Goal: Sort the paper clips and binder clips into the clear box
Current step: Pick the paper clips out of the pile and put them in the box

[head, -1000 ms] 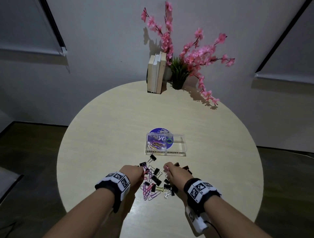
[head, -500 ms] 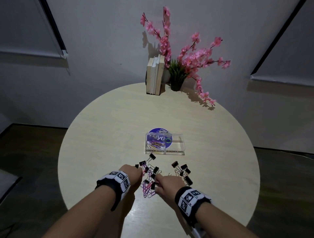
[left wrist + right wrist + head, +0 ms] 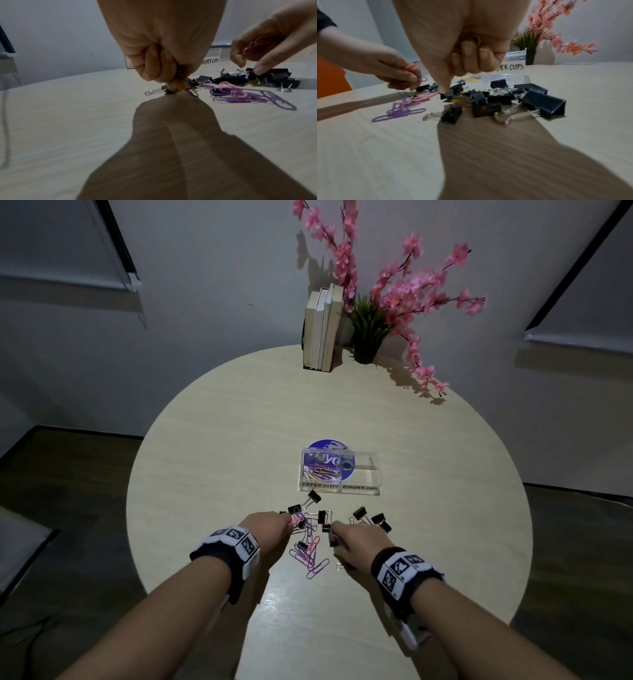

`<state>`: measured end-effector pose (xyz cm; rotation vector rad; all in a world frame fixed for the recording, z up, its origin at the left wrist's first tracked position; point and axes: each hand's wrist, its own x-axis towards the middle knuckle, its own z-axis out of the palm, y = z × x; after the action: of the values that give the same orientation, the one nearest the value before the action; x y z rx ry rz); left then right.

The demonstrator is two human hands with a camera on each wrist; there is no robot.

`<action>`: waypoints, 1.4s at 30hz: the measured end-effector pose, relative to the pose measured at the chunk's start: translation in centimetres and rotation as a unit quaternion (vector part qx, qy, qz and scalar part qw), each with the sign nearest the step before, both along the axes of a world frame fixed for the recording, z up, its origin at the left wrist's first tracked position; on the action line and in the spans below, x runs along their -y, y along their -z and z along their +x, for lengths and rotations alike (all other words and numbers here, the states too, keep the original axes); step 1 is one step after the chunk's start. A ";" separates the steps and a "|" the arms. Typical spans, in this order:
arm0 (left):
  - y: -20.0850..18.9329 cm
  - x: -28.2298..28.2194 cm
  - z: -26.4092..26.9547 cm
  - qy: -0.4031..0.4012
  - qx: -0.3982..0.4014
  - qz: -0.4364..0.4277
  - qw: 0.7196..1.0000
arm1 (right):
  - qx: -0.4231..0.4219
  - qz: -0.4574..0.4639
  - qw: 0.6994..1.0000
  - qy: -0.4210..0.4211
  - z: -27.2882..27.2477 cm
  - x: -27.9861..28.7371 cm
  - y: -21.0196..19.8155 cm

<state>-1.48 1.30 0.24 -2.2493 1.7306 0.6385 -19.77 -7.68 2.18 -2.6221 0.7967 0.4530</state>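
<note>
Right hand (image 3: 356, 542) moved left; clear box (image 3: 339, 472) long axis left-right

Purple and pink paper clips (image 3: 310, 556); black binder clips (image 3: 371, 517) with silver handles; pale wood-grain bench (image 3: 212, 474); pink blossoms (image 3: 411, 289); black-and-white checked wristbands (image 3: 236, 542).

Bare forearms; black wristbands (image 3: 226, 556) carrying white blocks with black square-pattern markers.

paper clips (image 3: 310, 556): purple/pink, loose pile | binder clips (image 3: 371, 517): black, scattered beside | clear box (image 3: 359, 474): holds some paper clips
</note>
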 end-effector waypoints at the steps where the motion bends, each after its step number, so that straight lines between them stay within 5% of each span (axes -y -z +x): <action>1: 0.0 0.0 -0.1 -0.006 -0.008 -0.007 1.000 | 0.002 0.014 1.000 -0.027 0.1 -0.4 -0.2; 7: -0.1 -0.2 -0.4 -0.055 -0.048 -0.031 0.997 | -0.027 0.013 0.994 -0.101 1.2 -2.9 0.9; 14: -0.6 -0.8 -0.8 -0.043 -0.006 -0.058 0.997 | -0.051 0.027 0.997 -0.059 1.2 -2.0 1.3; 20: 0.3 -1.0 -0.6 -0.053 -0.058 -0.051 0.996 | 0.008 0.058 0.998 0.024 0.5 -0.9 0.8; 29: 0.3 -0.8 0.2 -0.007 0.006 -0.026 1.000 | 0.041 0.110 0.992 0.054 2.0 -1.0 0.5; 34: 0.2 -1.1 -0.3 0.015 -0.023 -0.068 0.997 | -0.006 0.058 0.998 -0.008 2.9 -1.4 1.1; 42: 0.1 -1.0 -1.4 0.163 -0.035 -0.013 0.986 | -0.020 0.030 0.999 -0.021 3.3 -1.3 1.6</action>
<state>-2.93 2.33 0.12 -1.9135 2.0891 0.6293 -16.48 -6.41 0.55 -2.5861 0.7296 0.5347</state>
